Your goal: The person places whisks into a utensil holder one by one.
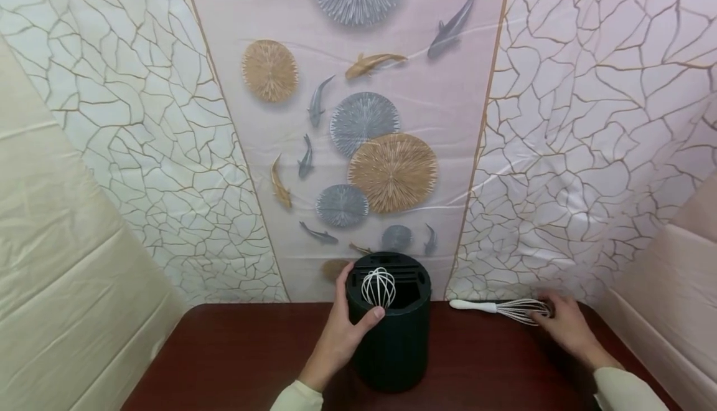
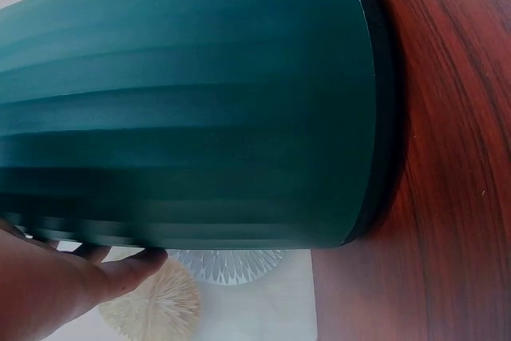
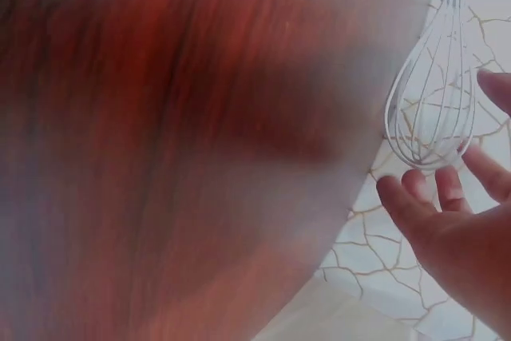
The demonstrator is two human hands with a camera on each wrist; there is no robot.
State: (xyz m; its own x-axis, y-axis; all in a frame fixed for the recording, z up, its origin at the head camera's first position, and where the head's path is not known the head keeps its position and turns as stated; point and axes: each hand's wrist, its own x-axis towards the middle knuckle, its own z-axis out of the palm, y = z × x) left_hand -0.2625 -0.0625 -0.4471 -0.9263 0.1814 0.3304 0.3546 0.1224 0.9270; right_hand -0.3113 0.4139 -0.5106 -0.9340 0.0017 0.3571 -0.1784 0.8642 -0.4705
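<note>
- A dark teal ribbed holder (image 1: 392, 342) is standing upright on the table's middle, its slotted top being kept open to view, with a white whisk head (image 1: 378, 287) sticking up inside.
- A second whisk (image 1: 501, 308) (white handle, wire loops) is lying flat to its right, handle pointing toward the holder.

Left hand (image 1: 340, 330) curls in a grip; right hand (image 1: 566, 324) reaches forward, fingers spread.

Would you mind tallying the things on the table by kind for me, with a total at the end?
Whisks: 2 (one standing in the holder, one lying on the table at the right hand)
Dark utensil holder: 1, gripped by the left hand
Total: 3
</note>
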